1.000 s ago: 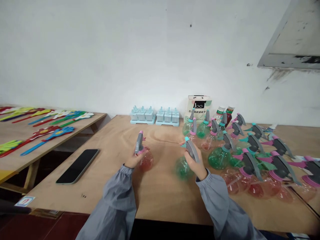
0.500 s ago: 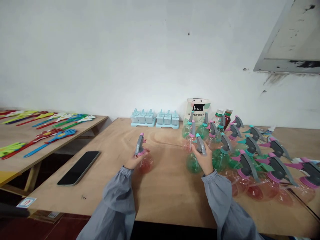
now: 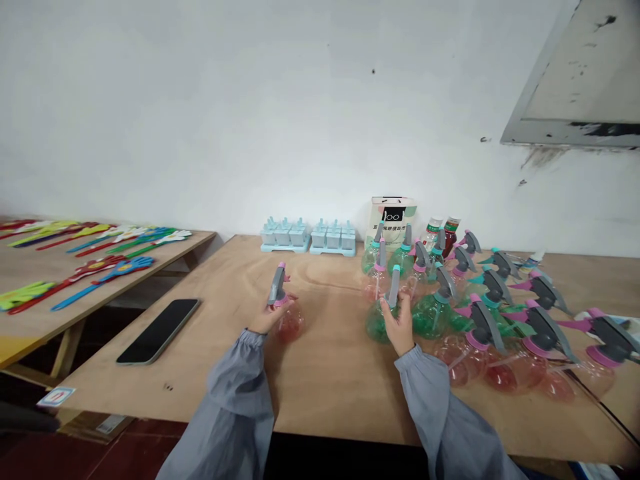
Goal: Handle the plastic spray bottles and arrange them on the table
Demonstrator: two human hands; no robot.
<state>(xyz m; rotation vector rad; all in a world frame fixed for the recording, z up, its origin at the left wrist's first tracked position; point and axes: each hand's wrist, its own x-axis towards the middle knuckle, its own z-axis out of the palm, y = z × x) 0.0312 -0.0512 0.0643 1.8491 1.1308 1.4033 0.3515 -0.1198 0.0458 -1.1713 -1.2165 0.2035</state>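
Observation:
My left hand (image 3: 270, 316) is closed round the neck of a pink spray bottle (image 3: 291, 325), which stands on the wooden table (image 3: 330, 373) with its grey trigger head upright. To the right, my right hand (image 3: 399, 323) grips the neck of a green spray bottle (image 3: 375, 324) with a grey and turquoise head; its fingers partly hide the neck. Several more spray bottles crowd just beyond and to the right of that hand, among them a green one (image 3: 431, 316) and a pink one (image 3: 515, 367).
Two light blue popsicle molds (image 3: 284, 237) stand near the wall beside a paper bag (image 3: 393, 223) and two small bottles with green-and-red labels (image 3: 451, 235). A black phone (image 3: 159, 332) lies at the left. Colourful hand-shaped clappers (image 3: 113, 270) cover another table.
My right hand has shifted its grip lower, from the trigger head to the neck of the green spray bottle, whose head has turned. My left hand keeps holding the pink one. The view has shifted slightly.

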